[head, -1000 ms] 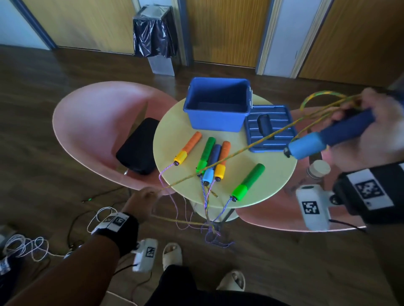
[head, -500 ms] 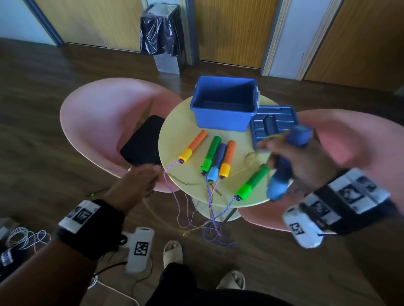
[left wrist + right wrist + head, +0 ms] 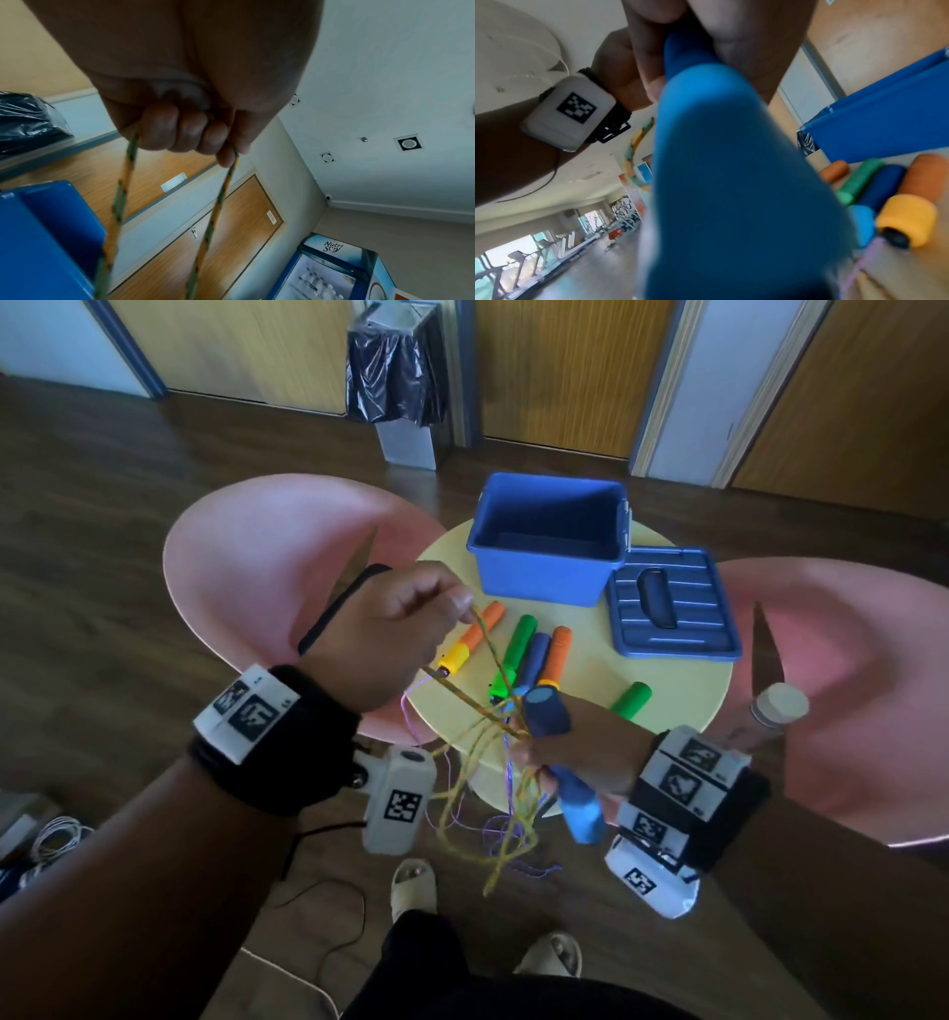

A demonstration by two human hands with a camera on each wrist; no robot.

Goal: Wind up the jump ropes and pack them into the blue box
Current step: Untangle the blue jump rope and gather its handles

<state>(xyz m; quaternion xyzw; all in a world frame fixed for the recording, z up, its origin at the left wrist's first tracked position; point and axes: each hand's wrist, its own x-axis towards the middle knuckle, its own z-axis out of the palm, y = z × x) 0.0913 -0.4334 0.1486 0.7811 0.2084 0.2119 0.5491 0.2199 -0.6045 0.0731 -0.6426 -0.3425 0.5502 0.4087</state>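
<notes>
My right hand (image 3: 575, 752) grips the blue jump-rope handle (image 3: 577, 806) upright in front of the round table's near edge; in the right wrist view the handle (image 3: 731, 162) fills the middle. My left hand (image 3: 400, 624) is raised over the table's left side and pinches the yellow-green rope (image 3: 488, 660), whose two strands (image 3: 123, 192) run down from its fingers (image 3: 180, 132). Loops of the same rope hang below the right hand. The open blue box (image 3: 549, 541) stands at the table's far side, empty inside. Orange, green and blue handles (image 3: 529, 654) lie on the table.
The blue lid (image 3: 672, 603) lies flat right of the box. Pink chairs (image 3: 267, 557) flank the yellow table (image 3: 683, 690); a black pad lies on the left one, a white-capped bottle (image 3: 775, 711) on the right one. Purple ropes dangle off the table's front toward my feet. A bin stands by the far wall.
My left hand rose from below the table's edge to above it, drawing the rope up. My right hand swung in from the far right to the table's front with the handle.
</notes>
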